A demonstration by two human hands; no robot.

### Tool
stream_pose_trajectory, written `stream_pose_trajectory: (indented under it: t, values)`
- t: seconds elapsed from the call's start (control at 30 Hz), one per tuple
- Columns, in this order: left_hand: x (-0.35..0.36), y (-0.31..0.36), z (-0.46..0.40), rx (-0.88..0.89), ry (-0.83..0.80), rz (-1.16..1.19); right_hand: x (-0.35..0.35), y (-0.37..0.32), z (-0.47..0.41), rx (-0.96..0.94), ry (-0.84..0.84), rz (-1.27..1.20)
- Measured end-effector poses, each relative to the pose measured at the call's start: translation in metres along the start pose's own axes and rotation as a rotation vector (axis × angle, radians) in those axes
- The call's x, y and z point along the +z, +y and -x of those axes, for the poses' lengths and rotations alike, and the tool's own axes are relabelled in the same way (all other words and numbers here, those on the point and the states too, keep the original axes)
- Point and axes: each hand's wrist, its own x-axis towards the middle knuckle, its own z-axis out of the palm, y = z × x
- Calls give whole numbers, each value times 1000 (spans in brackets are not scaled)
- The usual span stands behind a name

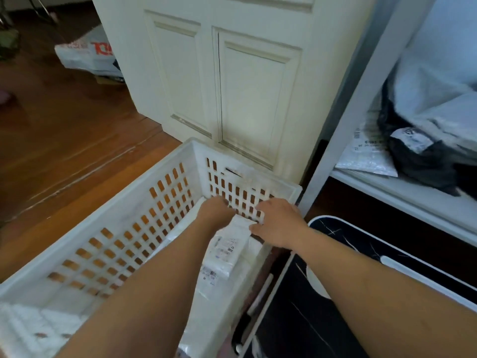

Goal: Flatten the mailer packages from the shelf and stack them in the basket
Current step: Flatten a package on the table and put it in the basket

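With the left hand [215,211] and right hand [277,223] both grasping the white mailer [227,248] inside the basket [247,167], it is better to press it flat on the stack before releasing.

A cream panelled door [232,86] stands straight beyond both hands, a wooden floor [64,140] spreads to their left with a white plastic bag [85,54] printed in red lying far off, and a black marbled surface [348,293] lies right of them.
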Motion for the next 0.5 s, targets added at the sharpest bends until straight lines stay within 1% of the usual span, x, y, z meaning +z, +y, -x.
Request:
stream_pose_trajectory:
  t: [0.07,0.13,0.3,0.4,0.5]
  values:
    - [-9,34,22,75,22,4,-17,1,18,19,-36,-28]
    - [-11,69,45,150,12,27,-36,8,38,40,9,7]
    - [1,148,108,330,-58,56,-80,67,112,85,310,91]
    - [16,183,146,389,-158,87,-89,122,177,125,438,174]
    - [39,211,173,440,-210,74,-90,188,239,242,608,240]
